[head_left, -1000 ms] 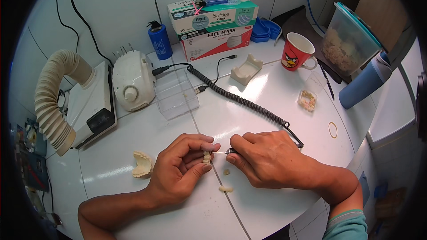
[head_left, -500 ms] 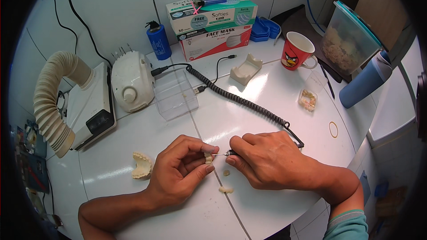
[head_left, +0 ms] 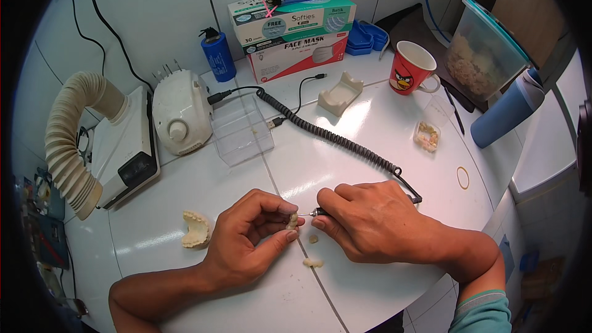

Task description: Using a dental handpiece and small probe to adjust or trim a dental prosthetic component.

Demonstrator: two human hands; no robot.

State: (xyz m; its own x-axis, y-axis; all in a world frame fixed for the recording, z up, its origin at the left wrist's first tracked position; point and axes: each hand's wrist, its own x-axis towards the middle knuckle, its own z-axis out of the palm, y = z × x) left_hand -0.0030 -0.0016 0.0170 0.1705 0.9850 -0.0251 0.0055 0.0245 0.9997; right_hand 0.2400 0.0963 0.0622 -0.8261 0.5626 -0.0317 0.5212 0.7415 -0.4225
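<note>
Between the thumb and fingers of my left hand (head_left: 250,225) is a small cream-coloured dental bridge (head_left: 292,222), held upright just above the table. My right hand (head_left: 376,222) is closed around a black rotary handpiece (head_left: 320,211). Its thin metal bur points left and meets the bridge near my left fingertips; whether it touches cannot be made out. Below the tool lie a small loose crown (head_left: 313,239) and a short row of joined teeth (head_left: 312,263). A cream dental arch model (head_left: 195,230) sits left of my left hand.
A coiled black cord (head_left: 333,137) runs from the white control unit (head_left: 182,114) toward my right hand. At left stands a dust extractor with a ribbed hose (head_left: 65,129). Farther back are a clear tray (head_left: 243,142), a cream holder (head_left: 340,94), a red mug (head_left: 412,69) and a blue bottle (head_left: 507,110).
The dental bridge has turned and tilted slightly in my left fingers, so more of its side shows. My right hand holds the handpiece in nearly the same place.
</note>
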